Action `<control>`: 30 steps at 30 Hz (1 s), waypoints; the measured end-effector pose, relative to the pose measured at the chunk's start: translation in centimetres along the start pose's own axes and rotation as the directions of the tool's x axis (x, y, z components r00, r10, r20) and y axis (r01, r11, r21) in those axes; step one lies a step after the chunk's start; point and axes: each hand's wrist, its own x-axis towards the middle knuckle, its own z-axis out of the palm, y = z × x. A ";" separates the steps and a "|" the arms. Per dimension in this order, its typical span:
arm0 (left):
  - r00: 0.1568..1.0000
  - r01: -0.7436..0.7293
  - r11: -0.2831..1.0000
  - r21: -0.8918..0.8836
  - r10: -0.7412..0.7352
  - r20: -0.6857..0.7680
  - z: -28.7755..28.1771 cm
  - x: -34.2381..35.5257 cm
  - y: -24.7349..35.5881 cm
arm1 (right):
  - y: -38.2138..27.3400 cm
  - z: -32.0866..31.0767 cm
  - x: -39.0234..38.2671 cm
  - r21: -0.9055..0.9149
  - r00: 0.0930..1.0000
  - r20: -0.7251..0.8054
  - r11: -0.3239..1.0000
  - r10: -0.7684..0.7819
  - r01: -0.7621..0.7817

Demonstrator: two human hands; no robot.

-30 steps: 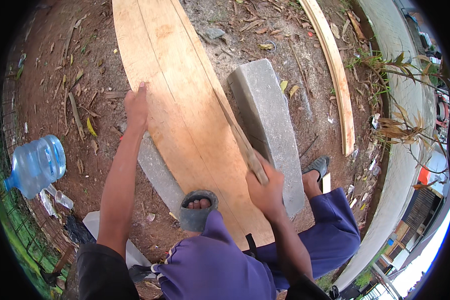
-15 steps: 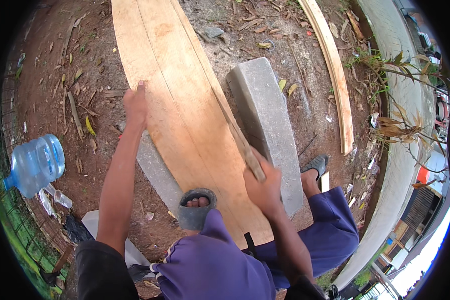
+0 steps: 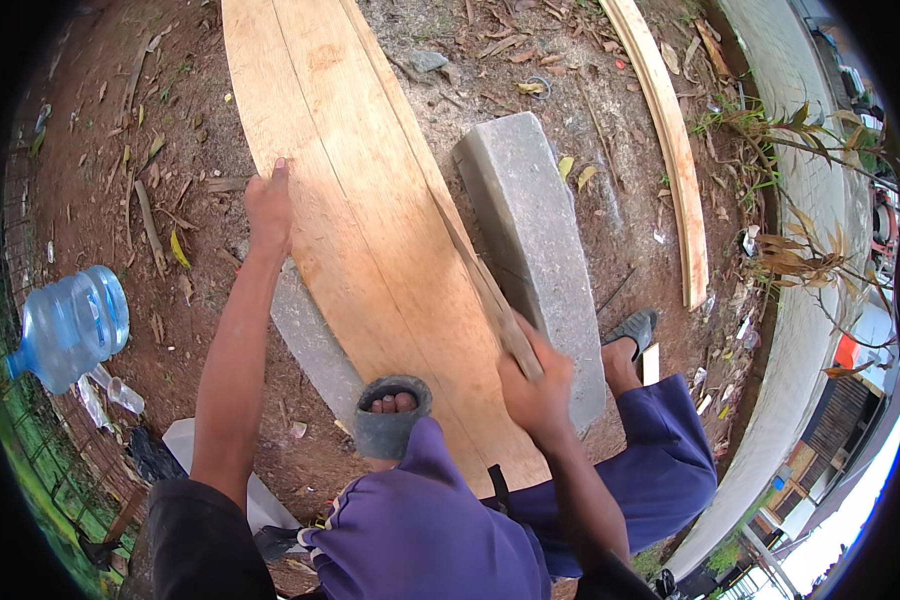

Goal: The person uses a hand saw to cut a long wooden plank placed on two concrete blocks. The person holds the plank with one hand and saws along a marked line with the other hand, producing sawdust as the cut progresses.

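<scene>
A: What is the biggest thing you see?

B: The brown ground [image 3: 200, 130]. Then a long pale wall [image 3: 815, 200] bends down the right side.

A: And next?

B: A big, wide, light brown board [image 3: 340, 180]. It is in the middle, and it goes from the top of the view down to the purple pants [image 3: 420, 525].

A: What is near the board?

B: A long gray block [image 3: 550, 240] is just beside it, on the right. Another gray block [image 3: 315, 330] pokes out from under its left edge. Long wood strips [image 3: 670, 140] lie more to the right, well apart from the board. Far to the left, a clear blue water jug [image 3: 73, 328] is on its side.

A: What about the thin tool [image 3: 507, 330]?

B: It lies along a line near the board's right side — I see it from its edge, so I can't tell its full shape.

A: Where are the hands?

B: The right hand [image 3: 537, 388] is wrapped tight around the tool's handle. The left hand [image 3: 270, 212] pinches the board's left edge — thumb on top, other fingers mostly hidden.

A: Anything tiny?

B: Yes, a yellow leaf [image 3: 179, 250] on the ground, left of the left hand
</scene>
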 end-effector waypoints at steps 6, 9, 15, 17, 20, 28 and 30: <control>1.000 -0.004 0.998 -0.056 0.004 -0.014 0.1 -1.1 1.2 | -0.1 -7.3 -11.7 0.047 0.994 0.008 0.993 0.113 -0.113; 1.000 -0.001 0.999 -0.052 0.001 0.001 0.2 -0.4 0.2 | -0.2 -3.0 -5.9 0.023 0.998 -0.013 0.998 0.063 -0.063; 1.000 -0.022 0.999 -0.042 0.022 0.009 0.0 -0.3 0.0 | 0.7 -0.2 -1.3 0.027 0.999 -0.025 0.999 -0.031 0.031; 1.000 -0.020 1.000 -0.016 0.019 -0.022 0.0 -0.6 0.5 | 1.2 -4.5 -7.4 -0.003 0.999 0.042 1.000 -0.027 0.027; 1.000 0.010 1.000 0.027 -0.010 -0.025 -0.1 -1.2 1.7 | 1.1 -7.4 -12.1 0.006 0.999 0.042 0.999 0.034 -0.034; 1.000 0.020 1.000 -0.023 -0.020 0.006 0.5 0.3 -0.2 | 1.3 2.3 2.0 0.092 1.000 -0.028 0.996 -0.001 0.004; 1.000 0.009 1.000 -0.023 -0.008 0.014 0.0 -0.2 0.0 | 2.1 -0.3 -1.5 0.004 0.998 -0.022 0.998 -0.063 0.063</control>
